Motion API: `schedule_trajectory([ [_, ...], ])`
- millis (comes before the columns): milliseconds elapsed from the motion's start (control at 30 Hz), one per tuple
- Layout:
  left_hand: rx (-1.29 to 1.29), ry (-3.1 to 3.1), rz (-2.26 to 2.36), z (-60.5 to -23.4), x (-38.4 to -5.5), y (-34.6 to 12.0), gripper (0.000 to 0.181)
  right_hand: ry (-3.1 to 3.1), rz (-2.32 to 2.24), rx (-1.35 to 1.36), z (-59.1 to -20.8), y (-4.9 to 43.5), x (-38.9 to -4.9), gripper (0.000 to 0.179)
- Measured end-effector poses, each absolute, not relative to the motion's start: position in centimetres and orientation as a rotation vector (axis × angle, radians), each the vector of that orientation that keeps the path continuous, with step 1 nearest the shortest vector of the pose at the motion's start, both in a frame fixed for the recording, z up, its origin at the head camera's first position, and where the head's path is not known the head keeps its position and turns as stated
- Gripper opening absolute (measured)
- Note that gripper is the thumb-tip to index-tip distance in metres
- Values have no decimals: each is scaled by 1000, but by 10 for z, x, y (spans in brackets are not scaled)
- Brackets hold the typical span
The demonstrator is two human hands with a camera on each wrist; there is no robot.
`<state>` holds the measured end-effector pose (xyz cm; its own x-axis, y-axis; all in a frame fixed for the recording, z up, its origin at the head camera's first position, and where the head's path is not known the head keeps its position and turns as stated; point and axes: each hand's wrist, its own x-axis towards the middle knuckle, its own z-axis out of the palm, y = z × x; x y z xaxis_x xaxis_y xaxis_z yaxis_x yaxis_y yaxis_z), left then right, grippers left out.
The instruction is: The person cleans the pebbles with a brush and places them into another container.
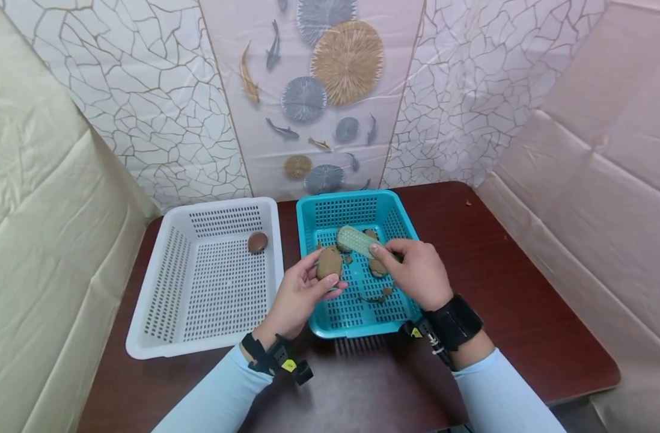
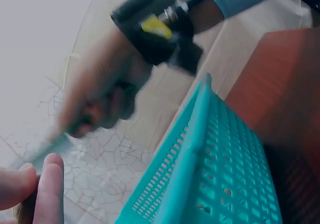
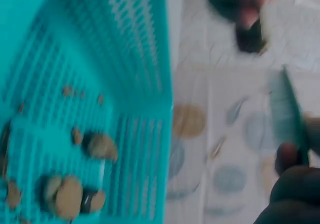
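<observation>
Green brush [image 1: 357, 241] above the basket [image 1: 362, 330], partly hidden in our gripping right hand [image 1: 421, 272]; our left hand [image 1: 302, 293] pinches a lump [image 1: 329, 263]

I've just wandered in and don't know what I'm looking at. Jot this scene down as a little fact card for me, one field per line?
Worker: a person, light-blue sleeves, straps on both wrists
Left hand: holds a tan lump
Right hand: grips a translucent green tool
Tool and lump: look apart in the head view
Teal basket: holds more lumps and crumbs
White basket: holds one rounded brown thing
Table: dark red-brown
Backdrop: patterned, with fish
</observation>
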<state>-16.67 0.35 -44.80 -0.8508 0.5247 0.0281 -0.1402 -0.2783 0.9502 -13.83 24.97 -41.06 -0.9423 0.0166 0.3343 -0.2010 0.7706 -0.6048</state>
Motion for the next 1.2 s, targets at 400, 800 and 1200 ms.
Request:
schedule_trajectory([
  [400, 474, 1568, 2123, -449, -166, 1, 65, -2687, 900, 127, -409, 251, -138, 34],
  [800, 478, 1601, 2095, -448, -164, 0, 61, -2678, 841, 182, -407, 246, -139, 38],
  [1200, 462, 1632, 2089, -452, -165, 2, 63, -2708, 811, 166, -404, 243, -136, 42],
])
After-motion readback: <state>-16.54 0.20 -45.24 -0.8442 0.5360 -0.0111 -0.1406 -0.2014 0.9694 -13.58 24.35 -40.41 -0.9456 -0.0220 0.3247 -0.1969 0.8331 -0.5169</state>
